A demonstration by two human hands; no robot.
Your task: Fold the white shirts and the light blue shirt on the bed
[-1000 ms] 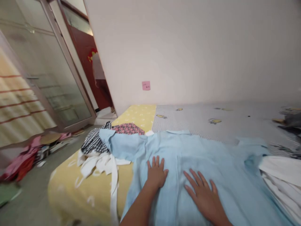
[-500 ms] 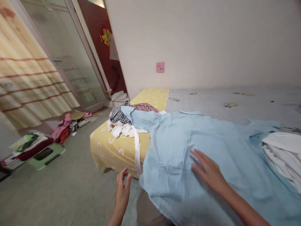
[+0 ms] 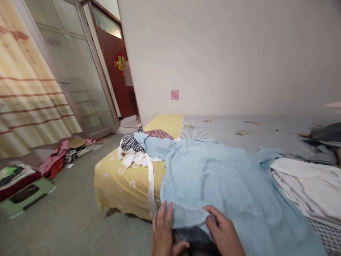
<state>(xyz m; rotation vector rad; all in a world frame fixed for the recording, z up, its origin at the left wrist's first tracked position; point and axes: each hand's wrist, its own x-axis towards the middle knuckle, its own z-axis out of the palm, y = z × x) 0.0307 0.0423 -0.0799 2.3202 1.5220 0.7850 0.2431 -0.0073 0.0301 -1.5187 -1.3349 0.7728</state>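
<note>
A light blue short-sleeved shirt (image 3: 226, 177) lies spread over the bed, its near hem hanging over the edge with a lower part folded up. My right hand (image 3: 222, 229) pinches this hem between thumb and fingers. At the hem's left end is my left hand (image 3: 165, 227), fingers stretched upward and thumb apart, touching the cloth's edge. The shirt's left sleeve rests against a black-and-white checked cloth (image 3: 131, 141) and a white cloth with a long strap (image 3: 151, 185).
White folded clothes (image 3: 309, 181) and dark clothes (image 3: 326, 140) lie on the bed's right side. A green stool (image 3: 39, 195) carries clothes at the left. Pink and red clothes (image 3: 55, 158) are on the floor. A person (image 3: 129, 76) is partly visible at the doorway.
Both hands have come to the shirt's near hem; my right hand has moved down and taken hold of it. The view has shifted right and tilted up slightly.
</note>
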